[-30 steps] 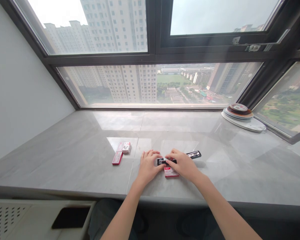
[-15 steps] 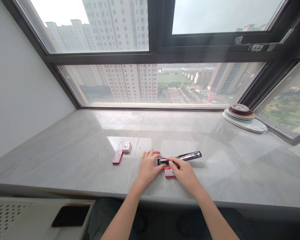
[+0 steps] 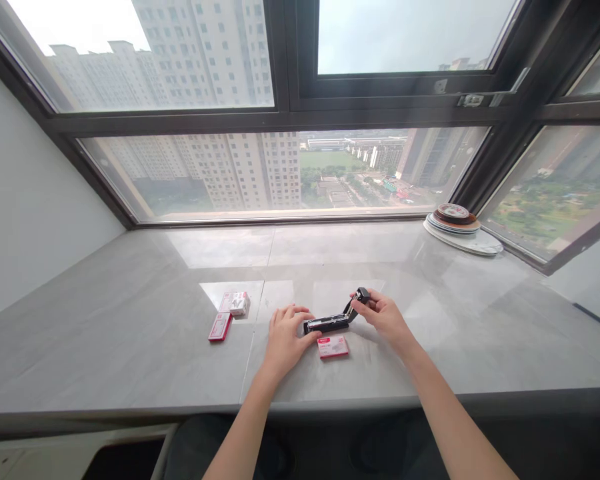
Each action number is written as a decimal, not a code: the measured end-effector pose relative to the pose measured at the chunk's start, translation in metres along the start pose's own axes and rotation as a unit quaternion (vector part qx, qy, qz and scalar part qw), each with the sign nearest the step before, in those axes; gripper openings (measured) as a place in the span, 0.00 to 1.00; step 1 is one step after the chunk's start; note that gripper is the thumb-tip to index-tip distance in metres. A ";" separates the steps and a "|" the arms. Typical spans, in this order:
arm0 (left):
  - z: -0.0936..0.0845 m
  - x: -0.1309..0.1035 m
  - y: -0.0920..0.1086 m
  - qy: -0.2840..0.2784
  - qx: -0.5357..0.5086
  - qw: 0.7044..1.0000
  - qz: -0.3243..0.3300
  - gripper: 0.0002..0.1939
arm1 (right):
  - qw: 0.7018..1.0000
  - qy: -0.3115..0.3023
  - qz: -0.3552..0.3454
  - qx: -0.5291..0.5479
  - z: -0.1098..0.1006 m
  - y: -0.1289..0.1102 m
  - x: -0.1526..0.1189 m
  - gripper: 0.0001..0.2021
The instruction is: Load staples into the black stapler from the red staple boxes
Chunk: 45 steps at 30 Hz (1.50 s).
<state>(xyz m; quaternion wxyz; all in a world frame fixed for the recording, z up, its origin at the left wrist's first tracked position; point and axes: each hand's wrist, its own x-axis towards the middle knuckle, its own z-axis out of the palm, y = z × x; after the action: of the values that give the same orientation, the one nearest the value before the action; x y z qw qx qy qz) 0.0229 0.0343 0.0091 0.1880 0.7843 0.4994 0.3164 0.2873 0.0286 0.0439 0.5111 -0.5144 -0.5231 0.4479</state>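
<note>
A black stapler [image 3: 330, 323] lies opened out on the grey counter, its base flat and its top arm tilted up at the right. My left hand [image 3: 286, 337] grips the left end of the base between thumb and fingers. With thumb and fingers closed, my right hand [image 3: 383, 317] holds the raised top arm by its far end. A metal channel shows along the base; whether staples lie in it is too small to tell. Just in front of the stapler is a small red-and-white box [image 3: 333, 347], touched by neither hand.
Left of my hands, a red box [image 3: 221, 327] and a white box [image 3: 239, 303] sit close together on the grey counter [image 3: 130, 347]. A stack of plates [image 3: 457, 230] stands at the back right by the window. The counter's front edge runs below my forearms.
My right hand has moved from the stapler's base to its top arm, which has swung up from lying nearly flat. My left hand stays at the base. The view has shifted slightly.
</note>
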 end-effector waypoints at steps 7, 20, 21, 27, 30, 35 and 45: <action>0.001 0.000 -0.001 0.005 0.012 1.000 0.010 0.13 | 0.963 -0.080 -0.089 -0.240 0.057 -0.011 0.003 0.12; -0.009 -0.009 0.038 -0.006 -0.055 0.995 0.086 0.35 | 0.931 0.033 -0.051 -0.360 0.033 0.003 0.008 0.18; -0.010 -0.010 0.045 -0.055 -0.052 0.989 0.126 0.38 | 0.939 0.049 -0.038 -0.339 0.030 0.009 0.008 0.19; -0.039 -0.018 0.036 -0.184 -0.029 0.975 0.120 0.37 | 0.981 0.044 0.040 -0.186 0.014 0.030 -0.006 0.28; -0.059 -0.022 0.015 -0.152 -0.012 0.988 0.028 0.29 | 0.989 0.009 0.102 -0.104 0.014 0.034 -0.023 0.31; -0.055 -0.025 0.013 -0.140 -0.026 0.990 -0.005 0.29 | 0.992 0.015 0.104 -0.077 0.038 0.034 -0.043 0.32; -0.029 -0.032 0.031 -0.072 -0.080 0.994 -0.003 0.36 | 0.988 0.065 0.055 -0.127 0.065 0.026 -0.053 0.32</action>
<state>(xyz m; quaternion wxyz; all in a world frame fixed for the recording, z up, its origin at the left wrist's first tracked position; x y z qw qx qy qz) 0.0143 -0.0083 0.0394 0.2866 0.7858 0.4602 0.2976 0.2215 -0.0188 0.0093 0.4494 -0.6312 -0.5123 0.3705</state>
